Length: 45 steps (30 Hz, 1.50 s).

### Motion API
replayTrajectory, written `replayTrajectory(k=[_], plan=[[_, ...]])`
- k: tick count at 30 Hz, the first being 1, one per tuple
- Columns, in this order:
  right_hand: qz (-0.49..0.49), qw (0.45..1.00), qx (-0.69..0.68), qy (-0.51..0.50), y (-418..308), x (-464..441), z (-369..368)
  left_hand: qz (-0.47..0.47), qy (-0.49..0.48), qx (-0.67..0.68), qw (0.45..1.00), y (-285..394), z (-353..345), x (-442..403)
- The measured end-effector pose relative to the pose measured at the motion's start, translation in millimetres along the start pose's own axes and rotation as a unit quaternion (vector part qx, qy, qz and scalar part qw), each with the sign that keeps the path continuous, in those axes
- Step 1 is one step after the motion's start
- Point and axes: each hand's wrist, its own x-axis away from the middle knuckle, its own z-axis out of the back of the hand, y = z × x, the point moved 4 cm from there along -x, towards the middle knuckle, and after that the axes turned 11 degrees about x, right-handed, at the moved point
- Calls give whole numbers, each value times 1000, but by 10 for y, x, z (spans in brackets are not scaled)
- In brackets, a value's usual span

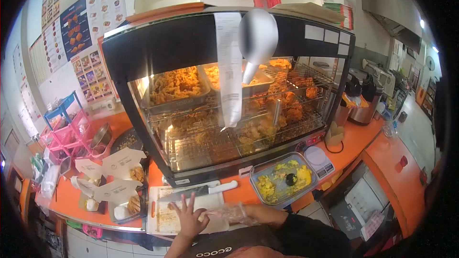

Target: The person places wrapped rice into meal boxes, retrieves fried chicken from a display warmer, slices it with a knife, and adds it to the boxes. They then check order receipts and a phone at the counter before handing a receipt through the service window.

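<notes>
My left hand (190, 222) is bare, above the white cutting board (160, 227). Three of its fingers are spread; thumb and forefinger close together at the tip of a clear plastic glove (222, 213). That glove covers my right hand (233, 213), which reaches in from the right; its fingers are blurred under the plastic. A knife (203, 191) with a white handle lies across the board's far side, with its broad dark blade to the left. Brown crumbs and smears mark the board. To the right sits a metal tray (256, 188) of yellow food with a round black thing in it.
A heated glass display case (229, 155) of fried food stands straight ahead, a paper strip (228, 67) hanging down its front. Open cardboard food boxes (122, 193) stand left, near pink baskets (71, 134). A small scale (319, 160) is beside the tray.
</notes>
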Motion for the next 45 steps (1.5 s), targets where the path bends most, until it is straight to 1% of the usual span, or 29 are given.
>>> replayTrajectory(k=[4,7,10,12,13,14,16,17,18,19,20,21,23,25,26,27,29,30,32,33,34,36,37,38,39,40,42,44,45], plan=[[75,996,-54,4,-107,564,94,-32,-6,3,999,172,-262,-200],[125,989,-82,20,-187,966,209,-2,23,-23,999,154,-381,-281],[172,980,-84,57,-260,1308,385,22,-10,-35,999,193,-465,-328],[182,972,-76,124,-225,1541,629,44,-21,32,998,296,-563,-356],[159,965,-77,193,-82,1648,786,54,-28,66,996,352,-614,-359],[129,960,-72,239,7,1803,938,41,-55,116,991,421,-645,-324],[67,941,-59,328,-295,2024,1060,9,-28,129,991,492,-652,-293],[-11,907,-53,418,-35,2196,1409,-6,-14,135,991,516,-650,-277],[-90,859,-46,503,-40,2256,1568,6,-14,119,993,491,-644,-240],[-276,761,235,538,-113,2383,1665,17,-13,103,994,431,-617,-197],[-302,668,379,565,-264,2428,1729,28,-10,86,996,360,-584,-156],[-342,541,499,585,-515,2443,1707,37,9,78,996,295,-527,-98],[-160,468,501,710,-826,2455,1681,53,47,64,995,163,-391,56],[-37,407,642,649,-1406,2238,1474,88,131,36,987,12,-230,271],[23,372,701,608,-1634,2133,1392,133,170,34,976,-33,-127,384],[7,380,726,573,-1723,2048,1449,178,209,31,961,-104,-36,498],[-26,394,770,501,-1811,1890,1618,298,254,-59,918,-545,-20,948],[-32,384,782,490,-1830,1868,1716,357,273,-104,887,-723,-25,1185],[-43,363,804,469,-1823,1882,1909,418,443,31,792,-909,7,1544],[-41,344,819,458,-1815,1906,1941,430,528,96,726,-984,6,1709],[-40,325,833,447,-1807,1942,1969,454,583,156,655,-1070,-27,1895],[-33,293,853,431,-1806,2015,2020,514,603,314,523,-1214,-218,2155],[-27,281,859,428,-1801,2053,2037,537,591,392,457,-1296,-349,2299],[-22,270,864,425,-1791,2098,2048,551,568,460,402,-1357,-483,2409],[-33,260,862,433,-1792,2158,2063,558,542,513,362,-1408,-603,2478],[-44,250,861,441,-1804,2227,2076,557,519,557,332,-1453,-722,2535],[-69,237,855,456,-1762,2443,2190,543,487,615,299,-1515,-897,2594],[-99,232,846,470,-1629,2764,2382,526,460,658,281,-1567,-1034,2585],[-108,231,830,496,-1619,2880,2398,518,453,673,272,-1585,-1089,2583]])
